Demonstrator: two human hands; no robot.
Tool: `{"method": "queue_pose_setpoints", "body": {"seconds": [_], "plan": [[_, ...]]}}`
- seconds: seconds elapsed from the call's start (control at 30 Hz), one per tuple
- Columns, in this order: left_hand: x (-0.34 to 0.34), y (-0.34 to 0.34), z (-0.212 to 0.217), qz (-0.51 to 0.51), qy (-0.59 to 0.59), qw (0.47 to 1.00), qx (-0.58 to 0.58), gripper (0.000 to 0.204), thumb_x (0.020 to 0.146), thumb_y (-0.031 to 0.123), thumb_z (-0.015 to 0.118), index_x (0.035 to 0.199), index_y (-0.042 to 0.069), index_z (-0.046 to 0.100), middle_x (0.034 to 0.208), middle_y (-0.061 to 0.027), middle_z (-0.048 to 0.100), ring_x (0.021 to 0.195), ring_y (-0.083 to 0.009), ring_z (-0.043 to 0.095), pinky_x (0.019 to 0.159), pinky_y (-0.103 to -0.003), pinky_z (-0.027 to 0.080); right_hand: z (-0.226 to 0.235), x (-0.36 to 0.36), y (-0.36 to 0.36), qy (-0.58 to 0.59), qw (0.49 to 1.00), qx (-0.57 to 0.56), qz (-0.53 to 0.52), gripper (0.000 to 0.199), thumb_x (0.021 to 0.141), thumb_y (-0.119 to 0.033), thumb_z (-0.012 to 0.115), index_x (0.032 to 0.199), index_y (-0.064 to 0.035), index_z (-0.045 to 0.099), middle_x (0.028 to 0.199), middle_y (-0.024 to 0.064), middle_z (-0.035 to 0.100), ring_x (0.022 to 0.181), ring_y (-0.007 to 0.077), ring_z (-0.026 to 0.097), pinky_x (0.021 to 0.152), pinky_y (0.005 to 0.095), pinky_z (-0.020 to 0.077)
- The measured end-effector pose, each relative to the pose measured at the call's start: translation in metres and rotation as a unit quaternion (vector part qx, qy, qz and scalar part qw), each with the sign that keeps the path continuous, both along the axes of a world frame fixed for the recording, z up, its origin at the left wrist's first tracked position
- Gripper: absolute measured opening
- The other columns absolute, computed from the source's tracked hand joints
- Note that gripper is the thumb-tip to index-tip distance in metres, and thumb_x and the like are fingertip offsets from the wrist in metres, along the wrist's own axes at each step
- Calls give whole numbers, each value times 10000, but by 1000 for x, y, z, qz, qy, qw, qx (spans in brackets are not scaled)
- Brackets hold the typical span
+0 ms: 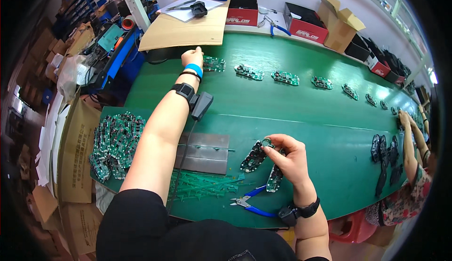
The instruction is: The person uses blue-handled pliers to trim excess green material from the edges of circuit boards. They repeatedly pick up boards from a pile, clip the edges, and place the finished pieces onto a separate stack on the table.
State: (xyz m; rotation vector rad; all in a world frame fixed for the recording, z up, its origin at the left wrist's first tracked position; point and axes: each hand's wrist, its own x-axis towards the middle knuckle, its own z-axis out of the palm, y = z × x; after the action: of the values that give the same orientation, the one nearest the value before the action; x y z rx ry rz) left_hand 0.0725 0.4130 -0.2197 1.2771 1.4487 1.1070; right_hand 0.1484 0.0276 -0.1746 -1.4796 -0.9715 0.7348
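My left hand (192,57) reaches to the far side of the table, its fingers closed at the left end of a green circuit board (214,64). That end of the board is hidden by the hand. Nearer to me, my right hand (292,158) pinches a circuit board (255,157), tilted, between thumb and fingers. A second circuit board (274,178) hangs under the same hand, partly covered by it. Just below, blue-handled side cutters (252,202) lie with jaws apart. Several circuit boards (285,77) form a row running right from my left hand.
A heap of circuit boards (115,143) sits at the left, beyond my left forearm. Green scrap strips (207,185) lie by a grey plate (207,152). Red boxes (305,28) and a cardboard sheet (188,30) line the back. Another person's arms (410,138) work at the right.
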Motion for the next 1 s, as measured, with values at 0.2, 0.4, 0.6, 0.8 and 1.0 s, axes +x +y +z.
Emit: {"method": "queue_pose_setpoints", "body": {"seconds": [0.2, 0.4, 0.6, 0.8, 1.0], "plan": [[-17, 16, -23, -69, 336, 903, 260, 338, 846, 330, 559, 686, 69, 703, 696, -150, 660, 693, -297, 629, 711, -410, 481, -3, 0, 1, 1, 1000, -18, 0, 227, 749, -81, 715, 951, 11, 665, 797, 50, 657, 667, 89, 552, 641, 232, 473], [3, -101, 58, -545, 150, 820, 90, 329, 891, 329, 595, 992, 26, 675, 821, -5, 646, 626, -81, 514, 584, -245, 464, -10, 2, 0, 32, 999, -3, -38, 258, 740, -78, 719, 973, 16, 660, 807, 39, 654, 684, 84, 542, 639, 227, 463], [-12, -208, 88, -780, 132, 612, -13, 889, 729, 238, 778, 1419, 9, 267, 950, -125, 648, 716, -81, 543, 636, -242, 465, -12, -3, 1, 94, 995, 17, -31, 276, 770, -71, 710, 1028, 8, 650, 795, 14, 633, 696, 56, 519, 640, 214, 447], [-28, -138, 103, -643, 140, 751, -52, 337, 769, 140, 715, 1078, 31, 638, 782, -24, 647, 635, -52, 545, 532, -203, 433, -8, -2, 3, 83, 993, -2, -82, 173, 828, -63, 666, 983, 11, 650, 642, -46, 542, 588, 16, 433, 536, 180, 349], [-97, -12, 62, -180, -16, 982, -59, 229, 746, 88, 721, 948, 29, 631, 740, -36, 609, 559, -97, 528, 436, -213, 430, -15, 1, 8, 99, 992, -8, -79, 142, 879, -85, 592, 973, 6, 647, 689, -53, 507, 634, 24, 419, 568, 191, 351]]}}
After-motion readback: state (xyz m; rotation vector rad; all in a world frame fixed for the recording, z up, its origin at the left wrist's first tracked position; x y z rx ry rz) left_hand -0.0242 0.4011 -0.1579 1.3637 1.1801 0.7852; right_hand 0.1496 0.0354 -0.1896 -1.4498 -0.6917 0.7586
